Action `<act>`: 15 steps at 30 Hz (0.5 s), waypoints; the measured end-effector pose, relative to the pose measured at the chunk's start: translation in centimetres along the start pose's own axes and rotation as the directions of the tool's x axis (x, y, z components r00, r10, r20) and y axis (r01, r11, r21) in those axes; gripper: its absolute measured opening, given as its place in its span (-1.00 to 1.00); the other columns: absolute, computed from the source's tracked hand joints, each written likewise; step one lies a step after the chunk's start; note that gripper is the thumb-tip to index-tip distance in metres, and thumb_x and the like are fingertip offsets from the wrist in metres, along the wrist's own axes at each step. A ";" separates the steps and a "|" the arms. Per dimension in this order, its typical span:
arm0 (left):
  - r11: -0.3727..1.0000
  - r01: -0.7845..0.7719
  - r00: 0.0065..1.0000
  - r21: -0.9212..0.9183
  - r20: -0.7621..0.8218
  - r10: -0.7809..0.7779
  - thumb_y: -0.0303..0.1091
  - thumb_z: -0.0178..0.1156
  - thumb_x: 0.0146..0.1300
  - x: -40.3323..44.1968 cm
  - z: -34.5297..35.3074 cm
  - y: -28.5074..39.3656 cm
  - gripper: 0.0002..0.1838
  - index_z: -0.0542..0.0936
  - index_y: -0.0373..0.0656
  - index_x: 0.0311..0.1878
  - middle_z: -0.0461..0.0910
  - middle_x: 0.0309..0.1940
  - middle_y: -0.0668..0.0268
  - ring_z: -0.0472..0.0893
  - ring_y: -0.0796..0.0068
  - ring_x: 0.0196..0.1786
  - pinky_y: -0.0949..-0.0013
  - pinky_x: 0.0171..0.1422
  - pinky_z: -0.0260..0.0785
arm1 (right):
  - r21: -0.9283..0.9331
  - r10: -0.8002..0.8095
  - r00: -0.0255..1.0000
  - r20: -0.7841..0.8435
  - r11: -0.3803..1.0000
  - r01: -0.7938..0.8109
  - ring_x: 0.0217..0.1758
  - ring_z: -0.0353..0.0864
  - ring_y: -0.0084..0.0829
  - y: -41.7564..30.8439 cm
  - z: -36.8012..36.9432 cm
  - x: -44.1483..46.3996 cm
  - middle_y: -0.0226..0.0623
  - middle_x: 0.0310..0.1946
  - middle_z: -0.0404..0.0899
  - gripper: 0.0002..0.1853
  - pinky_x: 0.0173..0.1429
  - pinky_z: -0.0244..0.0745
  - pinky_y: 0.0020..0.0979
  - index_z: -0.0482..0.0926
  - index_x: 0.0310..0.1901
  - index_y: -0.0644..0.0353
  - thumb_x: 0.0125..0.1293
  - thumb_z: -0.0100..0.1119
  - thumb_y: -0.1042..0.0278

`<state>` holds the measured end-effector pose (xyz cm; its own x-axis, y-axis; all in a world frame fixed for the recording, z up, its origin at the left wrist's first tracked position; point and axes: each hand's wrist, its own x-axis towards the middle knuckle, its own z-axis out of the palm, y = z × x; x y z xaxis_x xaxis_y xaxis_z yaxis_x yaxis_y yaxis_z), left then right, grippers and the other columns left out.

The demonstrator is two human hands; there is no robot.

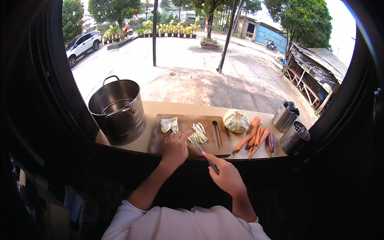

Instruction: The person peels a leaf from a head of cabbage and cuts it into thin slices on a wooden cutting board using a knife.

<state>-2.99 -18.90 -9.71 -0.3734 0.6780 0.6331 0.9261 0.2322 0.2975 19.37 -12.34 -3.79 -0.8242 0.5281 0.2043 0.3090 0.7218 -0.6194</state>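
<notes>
A wooden cutting board (pixel 188 151) lies on the counter in front of me. My left hand (pixel 175 147) rests on it, fingers bent down over cabbage, with much of what is under them hidden. A pale cabbage leaf piece (pixel 169 124) sits just beyond those fingertips. Cut cabbage strips (pixel 198 135) form a small heap right of the left hand. My right hand (pixel 226 174) is wrapped round the handle of a knife (pixel 213 167), whose blade reaches the near edge of the strips. A dark, narrow slot-like shape (pixel 217 135) shows on the board's right side.
Left of the board stands a large metal pot (pixel 120 122). To the right are a cabbage head (pixel 236 121), several carrots (pixel 252 135) and a purple eggplant-like vegetable (pixel 271 143). Two perforated metal holders (pixel 285 118) stand at the right end of the counter (pixel 168 107).
</notes>
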 end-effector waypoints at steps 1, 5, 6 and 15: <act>0.999 0.004 1.000 -0.054 -0.023 -0.005 -0.56 0.16 0.16 0.0 0.0 -0.2 -0.55 0.65 -0.01 0.14 0.61 -0.19 0.27 0.61 0.17 -0.05 0.08 0.06 0.47 | 0.042 -0.013 1.000 -0.011 0.999 0.014 -0.03 0.71 0.07 0.1 -0.2 0.0 0.01 -0.03 0.68 -0.42 0.06 0.61 -0.08 0.43 0.49 -0.21 0.46 0.17 0.37; 0.979 0.036 0.995 -0.199 -0.082 -0.053 -0.58 0.16 0.15 -1.0 -0.1 -0.6 -0.67 0.69 -0.10 -0.02 0.66 -0.25 0.26 0.65 0.17 -0.10 0.09 0.09 0.47 | 0.250 0.033 0.994 -0.109 0.968 -0.005 0.08 0.64 0.20 0.0 -0.2 0.4 0.17 0.04 0.66 -0.38 0.10 0.56 -0.05 0.37 0.53 -0.09 0.47 0.18 0.46; 0.981 0.010 0.996 -0.196 -0.088 -0.028 -0.58 0.16 0.16 -1.5 0.0 -1.1 -0.70 0.70 -0.11 -0.07 0.67 -0.26 0.26 0.66 0.16 -0.11 0.09 0.10 0.47 | 0.244 0.046 0.994 -0.094 0.969 -0.021 0.08 0.64 0.21 0.0 0.0 0.3 0.17 0.04 0.66 -0.38 0.09 0.56 -0.04 0.36 0.53 -0.10 0.47 0.18 0.45; 0.983 -0.121 0.979 -0.136 -0.178 0.096 -0.52 0.22 0.14 -3.0 -0.1 -1.8 -0.77 0.72 -0.13 -0.13 0.74 -0.09 0.26 0.71 0.26 0.05 0.11 0.29 0.40 | -0.090 0.039 0.998 0.059 0.995 -0.033 -0.10 0.72 0.10 -1.3 2.6 0.8 -0.01 -0.10 0.68 -0.45 -0.01 0.63 0.03 0.28 0.54 -0.21 0.58 0.06 0.25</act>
<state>-3.54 -21.36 -12.06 -0.2867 0.5625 0.7755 0.9483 0.0517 0.3131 17.09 -14.01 -4.75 -0.8381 0.5285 0.1351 0.3777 0.7409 -0.5554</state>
